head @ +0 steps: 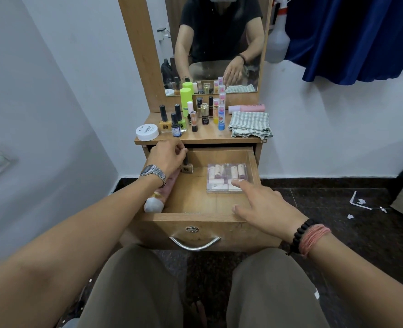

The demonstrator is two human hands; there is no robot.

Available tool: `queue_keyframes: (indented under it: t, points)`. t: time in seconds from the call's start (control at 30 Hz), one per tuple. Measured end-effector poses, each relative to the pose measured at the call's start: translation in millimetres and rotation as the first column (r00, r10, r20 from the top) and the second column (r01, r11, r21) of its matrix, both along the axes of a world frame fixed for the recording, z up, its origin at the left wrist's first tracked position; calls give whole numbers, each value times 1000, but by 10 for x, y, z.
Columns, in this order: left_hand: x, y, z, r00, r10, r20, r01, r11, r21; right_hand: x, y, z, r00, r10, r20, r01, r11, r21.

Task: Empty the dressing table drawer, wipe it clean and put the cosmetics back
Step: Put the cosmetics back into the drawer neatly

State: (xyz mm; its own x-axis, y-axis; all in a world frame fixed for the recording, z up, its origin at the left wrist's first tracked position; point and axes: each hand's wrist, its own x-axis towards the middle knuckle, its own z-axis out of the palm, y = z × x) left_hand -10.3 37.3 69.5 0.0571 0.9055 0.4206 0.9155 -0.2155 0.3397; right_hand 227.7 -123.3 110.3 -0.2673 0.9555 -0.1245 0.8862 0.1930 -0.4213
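The light-brown wooden drawer (219,217) of the dressing table stands pulled out toward the person's knees, its chrome curved handle (194,243) facing the camera. The left hand (166,157), a metal watch on its wrist, reaches into the drawer's far left corner, and its fingers (180,151) close around the dark cap of a small square amber bottle (186,168) that stands upright on the drawer floor. Under that forearm, a pink tube with a white cap (159,197) lies along the left wall of the drawer. The right hand (266,209), with black beads and pink thread on its wrist, is spread loose and holds nothing; its palm rests on the drawer's front right corner and its index fingertip touches the near edge of a clear plastic box of small pale cylinders (226,177), which lies flat on the right side of the drawer. On the wooden tabletop (207,136) above stand many nail-polish bottles and lipsticks, a round white jar (147,132) at the left edge, a tall lime-green bottle (186,101) and a folded green-and-white checked cloth (250,124) at the right, with a pink tube (246,108) lying just behind the cloth.
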Motion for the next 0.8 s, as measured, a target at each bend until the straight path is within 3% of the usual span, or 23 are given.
queue_keyframes:
  t: [0.13, 0.27, 0.5, 0.8]
  points:
    - [-34, -52, 298, 996, -80, -39, 85, 985, 151, -11, -14, 8, 1000, 4, 5, -4, 1000, 0]
    - [-161, 116, 761, 994, -15, 106, -14, 964, 265, -20, -19, 14, 1000, 4, 8, -4, 1000, -1]
    - [-324, 495, 979, 985, 129, 119, -141, 985, 97, -25, -13, 2, 1000, 4, 12, -4, 1000, -17]
    - [-297, 592, 1046, 992, 123, 31, -123, 992, -15, -10, 7, -36, 1000, 9, 18, -8, 1000, -12]
